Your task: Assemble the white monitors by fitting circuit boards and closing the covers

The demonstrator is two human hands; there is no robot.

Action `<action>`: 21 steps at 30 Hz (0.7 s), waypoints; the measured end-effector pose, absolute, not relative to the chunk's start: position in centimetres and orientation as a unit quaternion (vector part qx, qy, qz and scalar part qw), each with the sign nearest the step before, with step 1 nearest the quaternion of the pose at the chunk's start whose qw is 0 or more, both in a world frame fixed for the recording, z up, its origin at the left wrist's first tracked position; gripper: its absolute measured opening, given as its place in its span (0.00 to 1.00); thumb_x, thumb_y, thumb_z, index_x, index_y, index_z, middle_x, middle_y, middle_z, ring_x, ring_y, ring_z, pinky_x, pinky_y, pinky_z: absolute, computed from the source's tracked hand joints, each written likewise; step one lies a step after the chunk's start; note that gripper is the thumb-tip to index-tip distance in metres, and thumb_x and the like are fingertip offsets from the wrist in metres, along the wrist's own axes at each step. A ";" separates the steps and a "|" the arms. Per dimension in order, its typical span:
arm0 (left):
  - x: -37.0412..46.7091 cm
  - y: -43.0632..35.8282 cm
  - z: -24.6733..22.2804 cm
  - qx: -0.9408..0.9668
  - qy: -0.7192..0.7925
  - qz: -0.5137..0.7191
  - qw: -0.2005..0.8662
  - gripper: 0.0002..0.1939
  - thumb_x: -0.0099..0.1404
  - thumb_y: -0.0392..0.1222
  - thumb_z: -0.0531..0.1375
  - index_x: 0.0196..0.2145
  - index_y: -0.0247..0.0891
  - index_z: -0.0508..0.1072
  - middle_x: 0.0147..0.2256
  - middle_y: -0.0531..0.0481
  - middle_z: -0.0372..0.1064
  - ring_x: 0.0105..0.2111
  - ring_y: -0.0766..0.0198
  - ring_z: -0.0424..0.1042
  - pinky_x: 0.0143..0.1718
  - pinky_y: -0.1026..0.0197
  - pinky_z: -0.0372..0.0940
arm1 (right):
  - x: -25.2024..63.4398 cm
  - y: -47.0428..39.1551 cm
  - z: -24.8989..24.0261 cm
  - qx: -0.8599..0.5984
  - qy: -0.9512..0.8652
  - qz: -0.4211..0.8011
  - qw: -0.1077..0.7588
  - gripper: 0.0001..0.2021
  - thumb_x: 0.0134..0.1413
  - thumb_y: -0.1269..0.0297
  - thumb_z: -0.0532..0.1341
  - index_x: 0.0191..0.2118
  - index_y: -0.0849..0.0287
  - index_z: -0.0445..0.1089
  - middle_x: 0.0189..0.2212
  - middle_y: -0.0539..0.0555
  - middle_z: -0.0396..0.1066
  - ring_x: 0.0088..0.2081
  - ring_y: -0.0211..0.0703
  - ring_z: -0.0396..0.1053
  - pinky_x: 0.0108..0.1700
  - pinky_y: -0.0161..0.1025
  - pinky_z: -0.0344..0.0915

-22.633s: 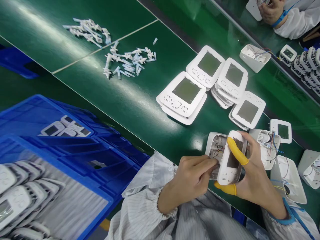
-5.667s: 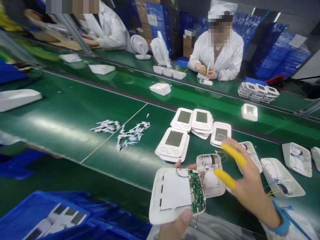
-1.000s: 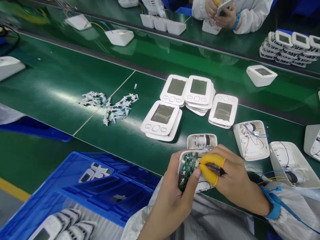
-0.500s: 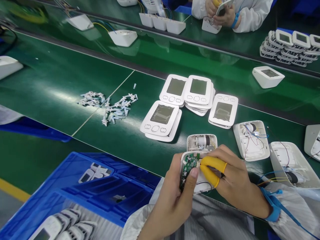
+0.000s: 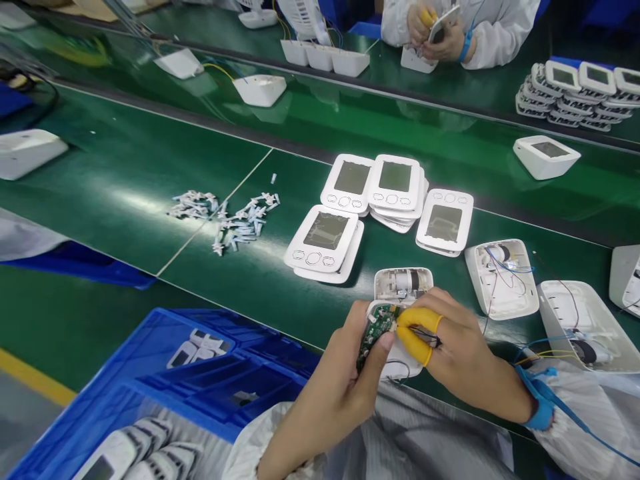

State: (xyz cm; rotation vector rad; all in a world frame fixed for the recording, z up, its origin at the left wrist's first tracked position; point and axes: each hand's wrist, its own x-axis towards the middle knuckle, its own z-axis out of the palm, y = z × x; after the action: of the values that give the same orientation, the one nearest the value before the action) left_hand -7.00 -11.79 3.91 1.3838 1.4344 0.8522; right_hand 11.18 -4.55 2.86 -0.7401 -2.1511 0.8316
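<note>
My left hand (image 5: pixel 345 383) is closed around a white front panel with its green circuit board (image 5: pixel 376 330) facing up, thumb on the board's near edge. Yellow finger cots cover the thumb and forefinger of my right hand (image 5: pixel 463 353), which pinch a small wire connector (image 5: pixel 395 327) at the board's right edge. Dark wires (image 5: pixel 429 337) trail from that pinch. Just beyond my hands lies an open white housing (image 5: pixel 381 283) with a motor (image 5: pixel 407 279) inside; its near part is hidden behind them.
White display panels (image 5: pixel 315 257) lie in stacks ahead, left of open wired housings (image 5: pixel 500 297). Small pale connector-like pieces (image 5: pixel 243 223) are scattered to the left. A blue crate (image 5: pixel 165 320) stands lower left. Across the conveyor belt (image 5: pixel 425 140), a co-worker's hands (image 5: pixel 443 40) hold a panel.
The view has shifted slightly. White housings on the belt have moved right. My hands keep the same hold, with the board tilted a little more and my right fingers close against its edge.
</note>
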 end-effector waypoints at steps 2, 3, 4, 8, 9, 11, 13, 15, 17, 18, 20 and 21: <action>-6.6 -11.7 3.9 0.555 0.590 0.369 0.456 0.07 0.81 0.45 0.51 0.50 0.43 0.64 0.38 0.53 0.66 0.35 0.63 0.66 0.38 0.62 0.64 | 10.9 -5.0 2.8 -0.304 -0.820 0.314 0.370 0.06 0.68 0.77 0.59 0.39 0.60 0.70 0.35 0.53 0.72 0.37 0.41 0.64 0.40 0.39 0.64; -6.3 -11.7 3.8 0.549 0.592 0.383 0.449 0.06 0.81 0.45 0.51 0.50 0.43 0.64 0.38 0.53 0.66 0.35 0.63 0.66 0.38 0.62 0.64 | 10.7 -5.3 2.7 -0.313 -0.812 0.309 0.382 0.06 0.68 0.77 0.59 0.40 0.60 0.70 0.35 0.53 0.72 0.38 0.40 0.64 0.41 0.39 0.64; -6.0 -11.6 3.7 0.544 0.593 0.396 0.443 0.06 0.81 0.44 0.51 0.50 0.43 0.65 0.39 0.53 0.66 0.36 0.64 0.67 0.39 0.62 0.64 | 10.6 -5.6 2.5 -0.320 -0.805 0.305 0.395 0.05 0.68 0.76 0.60 0.41 0.60 0.70 0.36 0.53 0.73 0.38 0.40 0.65 0.41 0.39 0.64; -5.6 -11.4 3.2 0.532 0.586 0.426 0.438 0.06 0.80 0.44 0.51 0.50 0.43 0.64 0.41 0.52 0.66 0.38 0.63 0.67 0.42 0.62 0.64 | 10.2 -6.0 1.9 -0.335 -0.787 0.305 0.419 0.06 0.68 0.76 0.61 0.41 0.59 0.70 0.37 0.52 0.74 0.39 0.40 0.67 0.42 0.39 0.64; -5.7 -11.4 3.1 0.534 0.586 0.421 0.440 0.06 0.80 0.44 0.51 0.49 0.43 0.64 0.40 0.52 0.66 0.38 0.63 0.66 0.42 0.61 0.64 | 10.2 -6.0 1.9 -0.334 -0.787 0.307 0.418 0.06 0.67 0.76 0.61 0.41 0.59 0.70 0.37 0.52 0.74 0.38 0.40 0.67 0.41 0.39 0.64; -6.2 -11.4 2.9 0.542 0.581 0.408 0.448 0.06 0.80 0.45 0.52 0.46 0.42 0.64 0.38 0.53 0.65 0.36 0.63 0.64 0.41 0.61 0.63 | 10.3 -5.6 1.9 -0.327 -0.796 0.307 0.407 0.05 0.68 0.76 0.61 0.40 0.59 0.70 0.36 0.52 0.73 0.38 0.41 0.66 0.40 0.39 0.64; -6.8 -11.4 3.0 0.547 0.569 0.398 0.467 0.07 0.80 0.46 0.51 0.44 0.42 0.64 0.37 0.53 0.64 0.36 0.62 0.63 0.40 0.60 0.62 | 10.4 -5.3 2.1 -0.313 -0.810 0.305 0.389 0.06 0.68 0.76 0.59 0.40 0.59 0.70 0.35 0.53 0.72 0.37 0.41 0.65 0.39 0.39 0.64; -7.2 -11.3 3.2 0.551 0.560 0.383 0.486 0.07 0.80 0.46 0.51 0.45 0.41 0.63 0.37 0.52 0.64 0.35 0.62 0.63 0.40 0.59 0.61 | 10.5 -5.0 2.3 -0.302 -0.821 0.306 0.376 0.07 0.68 0.76 0.59 0.39 0.59 0.70 0.34 0.52 0.72 0.36 0.40 0.64 0.39 0.39 0.64; -7.3 -11.3 3.4 0.557 0.563 0.368 0.487 0.07 0.80 0.46 0.51 0.46 0.41 0.63 0.37 0.52 0.64 0.36 0.61 0.63 0.41 0.59 0.61 | 10.5 -5.1 2.3 -0.297 -0.821 0.304 0.380 0.07 0.68 0.76 0.58 0.39 0.59 0.70 0.33 0.52 0.72 0.35 0.40 0.64 0.38 0.38 0.64; -7.2 -11.2 3.5 0.560 0.565 0.366 0.482 0.07 0.81 0.46 0.51 0.45 0.41 0.63 0.38 0.52 0.64 0.37 0.61 0.63 0.41 0.59 0.61 | 10.4 -5.2 2.3 -0.299 -0.817 0.302 0.388 0.07 0.68 0.76 0.58 0.39 0.58 0.71 0.33 0.52 0.72 0.35 0.40 0.65 0.38 0.38 0.65; -6.9 -11.1 3.4 0.561 0.568 0.375 0.471 0.07 0.81 0.45 0.50 0.43 0.41 0.62 0.38 0.51 0.65 0.38 0.61 0.64 0.42 0.59 0.61 | 10.3 -5.6 2.0 -0.311 -0.806 0.297 0.406 0.06 0.69 0.74 0.58 0.40 0.58 0.71 0.32 0.51 0.72 0.35 0.40 0.65 0.38 0.38 0.65; -6.7 -11.1 3.2 0.559 0.569 0.382 0.466 0.07 0.81 0.45 0.50 0.43 0.41 0.62 0.38 0.51 0.65 0.38 0.61 0.64 0.42 0.59 0.61 | 10.2 -5.8 1.9 -0.319 -0.801 0.295 0.412 0.06 0.69 0.74 0.58 0.40 0.58 0.71 0.32 0.51 0.72 0.34 0.40 0.65 0.37 0.38 0.65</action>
State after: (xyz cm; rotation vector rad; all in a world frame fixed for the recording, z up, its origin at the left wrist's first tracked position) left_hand -6.75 -11.11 3.22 1.3728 1.3966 0.9380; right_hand 10.18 -5.78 1.85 -0.8023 -2.0163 0.7416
